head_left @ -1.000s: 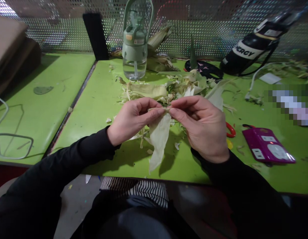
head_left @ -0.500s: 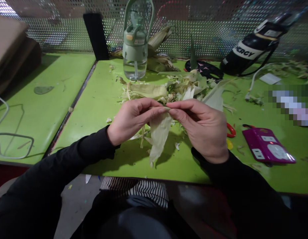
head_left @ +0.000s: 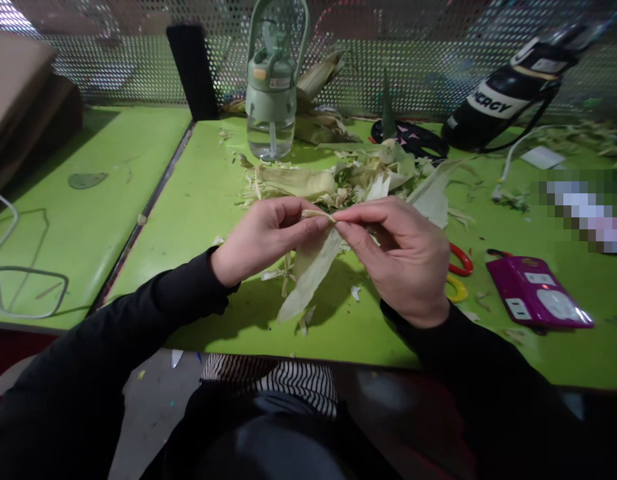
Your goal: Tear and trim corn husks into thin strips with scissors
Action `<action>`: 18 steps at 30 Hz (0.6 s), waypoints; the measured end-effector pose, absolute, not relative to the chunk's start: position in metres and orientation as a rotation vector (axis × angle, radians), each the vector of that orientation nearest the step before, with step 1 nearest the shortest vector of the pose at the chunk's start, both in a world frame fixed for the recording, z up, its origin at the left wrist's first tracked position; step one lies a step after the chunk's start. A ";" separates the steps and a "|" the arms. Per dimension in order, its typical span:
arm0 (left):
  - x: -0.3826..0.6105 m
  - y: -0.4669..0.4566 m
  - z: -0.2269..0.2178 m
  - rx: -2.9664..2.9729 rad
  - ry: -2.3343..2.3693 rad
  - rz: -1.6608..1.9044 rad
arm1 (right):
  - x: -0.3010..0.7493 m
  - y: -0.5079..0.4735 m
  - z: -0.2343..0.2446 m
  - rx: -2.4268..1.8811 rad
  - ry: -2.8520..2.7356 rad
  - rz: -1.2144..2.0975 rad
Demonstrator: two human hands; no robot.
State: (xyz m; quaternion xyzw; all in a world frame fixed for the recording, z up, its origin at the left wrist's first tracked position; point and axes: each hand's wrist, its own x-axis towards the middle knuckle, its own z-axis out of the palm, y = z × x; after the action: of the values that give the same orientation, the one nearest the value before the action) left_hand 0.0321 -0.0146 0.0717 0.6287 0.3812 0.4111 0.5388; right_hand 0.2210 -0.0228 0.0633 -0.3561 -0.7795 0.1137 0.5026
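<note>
A pale strip of corn husk [head_left: 311, 273] hangs between 2 bare hands above the near middle of the green table [head_left: 348, 333]. The left hand [head_left: 268, 241] has thumb and forefinger pressed together on its folded upper edge; the right hand [head_left: 401, 261] pinches the same fold from the right, its thumb and fingertip closed on the narrow gathered part. The wide loose end droops to the near left, tapering to a tip.

The strip looks thin and should weigh almost nothing: soft across its breadth, a little stiffer where folded. It would probably tear along its length if pulled hard, and the smooth face may slide under dry fingers. The folded, doubled part seems the safest hold; the loose flap offers little.

A knotted scrap of husk [head_left: 287, 273] lies below the left hand. A pile of corn husks [head_left: 298, 183] spreads just beyond both hands, with a green water bottle [head_left: 271, 100] at its far left. Right of the right hand lies a purple power socket [head_left: 541, 293].
</note>
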 end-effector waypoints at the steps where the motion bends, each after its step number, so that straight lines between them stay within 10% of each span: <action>1: 0.032 -0.014 0.072 1.484 0.901 0.958 | 0.221 -0.023 0.063 -0.845 -1.897 0.250; 18: 0.031 -0.015 0.077 1.235 0.907 0.926 | 0.227 -0.022 0.062 -0.780 -2.006 0.139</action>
State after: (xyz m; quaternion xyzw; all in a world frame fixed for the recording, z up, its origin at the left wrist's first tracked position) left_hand 0.0310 -0.0154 0.0770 0.5382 0.3954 0.4036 0.6254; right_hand 0.2266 -0.0217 0.0620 -0.3185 -0.8197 0.0566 0.4727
